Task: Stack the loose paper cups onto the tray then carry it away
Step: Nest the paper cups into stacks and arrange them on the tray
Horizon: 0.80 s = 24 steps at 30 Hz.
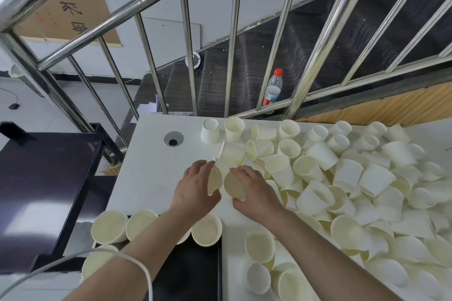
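Left hand (195, 190) and right hand (254, 193) each gripped a cup (214, 179) on its side over the white surface (151, 166), beside the loose pile (354, 178); upright cups (108, 227) stood on the dark tray (190, 271).

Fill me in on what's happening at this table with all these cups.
A person is gathering loose paper cups. Each hand holds one cup on its side: the left hand grips one cup, the right hand another cup, mouths toward the camera and close together. A big heap of loose cups covers the white table to the right. A few upright cups stand at the dark tray near the person.
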Each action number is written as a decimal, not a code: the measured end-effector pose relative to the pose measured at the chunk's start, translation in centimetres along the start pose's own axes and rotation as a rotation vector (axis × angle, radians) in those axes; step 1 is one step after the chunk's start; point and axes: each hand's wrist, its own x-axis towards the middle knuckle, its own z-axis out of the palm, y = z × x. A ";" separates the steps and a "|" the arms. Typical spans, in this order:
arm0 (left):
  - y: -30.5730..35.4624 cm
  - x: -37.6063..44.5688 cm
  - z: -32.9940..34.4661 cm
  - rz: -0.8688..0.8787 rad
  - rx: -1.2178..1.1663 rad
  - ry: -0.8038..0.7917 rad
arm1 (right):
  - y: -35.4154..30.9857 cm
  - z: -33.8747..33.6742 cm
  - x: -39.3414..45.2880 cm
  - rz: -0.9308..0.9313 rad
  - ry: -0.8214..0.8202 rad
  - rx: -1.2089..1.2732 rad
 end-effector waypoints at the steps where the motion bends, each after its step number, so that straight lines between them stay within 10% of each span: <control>1: 0.3 -0.6 -0.4 0.020 -0.017 0.035 | -0.3 -0.5 -0.5 -0.020 0.017 0.013; 10: 1.0 -7.3 -3.0 0.050 -0.083 0.211 | -3.2 -2.5 -5.2 -0.206 0.046 0.095; 24: -3.1 -13.7 -3.5 0.083 -0.013 -0.004 | -7.9 1.5 -9.9 -0.184 -0.081 0.027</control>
